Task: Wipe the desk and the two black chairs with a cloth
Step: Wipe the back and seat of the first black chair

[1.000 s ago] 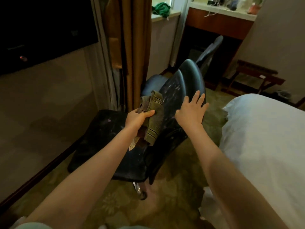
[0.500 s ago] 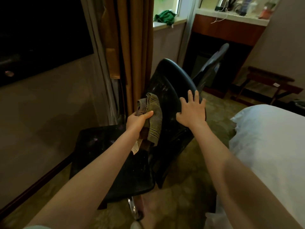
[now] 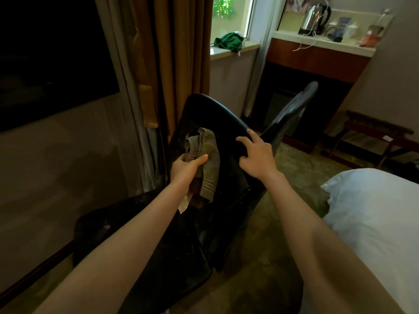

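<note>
A black chair [image 3: 210, 114] stands in front of me, its dusty seat at lower left and its backrest rising in the middle. My left hand [image 3: 186, 167] is closed on an olive-brown striped cloth [image 3: 207, 155], held against the front of the backrest. On the backrest's right edge rests my right hand [image 3: 256, 155], fingers spread and bent, holding nothing. A second black chair [image 3: 292, 109] is behind, tucked at the wooden desk [image 3: 317, 57] with a white top at upper right.
Brown curtains [image 3: 176, 53] hang just left of the chair. A green cloth [image 3: 229, 43] lies on the windowsill. The desk holds a kettle [image 3: 314, 18] and small bottles. A white bed [image 3: 381, 223] fills the right. A dark luggage rack [image 3: 371, 137] stands by the far wall.
The chair has turned so its backrest faces me more. My right hand slid from flat on the backrest to its right edge. The left hand kept the cloth on the backrest.
</note>
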### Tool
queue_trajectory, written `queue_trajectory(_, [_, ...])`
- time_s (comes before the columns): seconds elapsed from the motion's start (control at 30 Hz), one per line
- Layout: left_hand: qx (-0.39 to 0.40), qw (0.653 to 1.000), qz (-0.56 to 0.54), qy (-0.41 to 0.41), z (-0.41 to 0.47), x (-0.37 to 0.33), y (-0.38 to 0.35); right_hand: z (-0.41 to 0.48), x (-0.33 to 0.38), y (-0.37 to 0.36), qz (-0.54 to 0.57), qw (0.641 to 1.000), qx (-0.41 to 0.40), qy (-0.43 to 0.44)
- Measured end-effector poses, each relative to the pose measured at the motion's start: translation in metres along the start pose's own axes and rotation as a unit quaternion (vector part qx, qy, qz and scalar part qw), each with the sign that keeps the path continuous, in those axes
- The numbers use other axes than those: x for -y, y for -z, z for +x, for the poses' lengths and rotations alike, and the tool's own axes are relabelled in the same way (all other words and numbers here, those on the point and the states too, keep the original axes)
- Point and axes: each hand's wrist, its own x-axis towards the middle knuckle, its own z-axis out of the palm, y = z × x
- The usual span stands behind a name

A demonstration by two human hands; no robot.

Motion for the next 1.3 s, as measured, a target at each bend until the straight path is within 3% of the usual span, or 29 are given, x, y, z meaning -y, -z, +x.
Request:
queue_trajectory(0.07, [-0.030,0.998,0.022,-0.043,0.009,-0.009,-0.011,0.018,-0.009,0.007,0.195,0.980,0.002,-0.047])
queue_trajectory(0.13, [-0.067,0.992,0.048,-0.091,0.015,-0.024,-0.027,0.037,-0.022,0.015,0.395,0.913,0.020,-0.099])
queue_trajectory(0.2, [-0.100,0.983,0.080,-0.130,0.022,-0.041,-0.044,0.054,-0.034,0.022,0.496,0.855,0.047,-0.143])
queue_trajectory(0.33, [-0.141,0.963,0.120,-0.195,0.034,-0.069,-0.074,0.092,-0.054,0.022,0.500,0.839,0.101,-0.191])
queue_trajectory(0.43, [-0.122,0.935,0.215,-0.254,0.047,-0.072,-0.093,0.108,-0.060,0.022,0.487,0.838,0.138,-0.204])
queue_trajectory(0.57, [-0.147,0.888,0.317,-0.299,0.054,-0.059,-0.116,0.112,-0.072,0.021,0.494,0.837,0.121,-0.203])
queue_trajectory(0.73, [-0.176,0.869,0.336,-0.318,0.050,-0.043,-0.120,0.117,-0.079,0.013,0.590,0.770,0.135,-0.203])
queue_trajectory(0.87, [-0.147,0.867,0.338,-0.336,0.041,-0.026,-0.117,0.120,-0.081,0.013,0.592,0.765,0.140,-0.213])
queue_trajectory(1.03, [-0.085,0.839,0.374,-0.387,0.031,0.001,-0.102,0.123,-0.083,0.011,0.573,0.775,0.120,-0.238])
queue_trajectory(1.17, [-0.014,0.780,0.467,-0.416,0.025,0.026,-0.076,0.121,-0.070,0.007,0.513,0.828,0.063,-0.218])
queue_trajectory(1.3, [0.088,0.706,0.608,-0.352,0.019,0.035,-0.048,0.113,-0.061,0.010,0.487,0.849,0.034,-0.203])
